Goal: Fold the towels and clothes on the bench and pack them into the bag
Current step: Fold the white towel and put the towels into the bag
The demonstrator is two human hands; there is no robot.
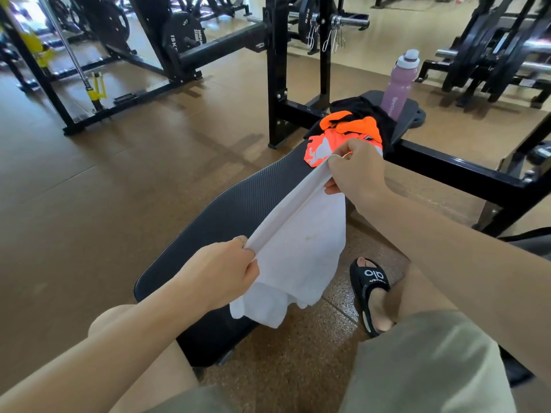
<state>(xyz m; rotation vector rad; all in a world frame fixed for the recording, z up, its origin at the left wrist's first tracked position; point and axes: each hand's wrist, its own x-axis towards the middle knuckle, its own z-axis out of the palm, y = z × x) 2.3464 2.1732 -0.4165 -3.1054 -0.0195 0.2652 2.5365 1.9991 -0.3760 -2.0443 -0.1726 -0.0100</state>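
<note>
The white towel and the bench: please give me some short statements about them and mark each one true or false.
1. Both hands, left hand and right hand, hold the white towel. True.
2. The towel lies folded flat on the bench. False: it is held up, stretched between the hands.
3. The orange garment lies on the bench. True.
4. The purple bottle lies on its side. False: it stands upright.

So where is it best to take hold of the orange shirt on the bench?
Probably from the near side, at the near hem of the orange shirt: it lies crumpled but exposed there, while black clothing overlaps its far end. Both hands now hold the white towel.
</note>
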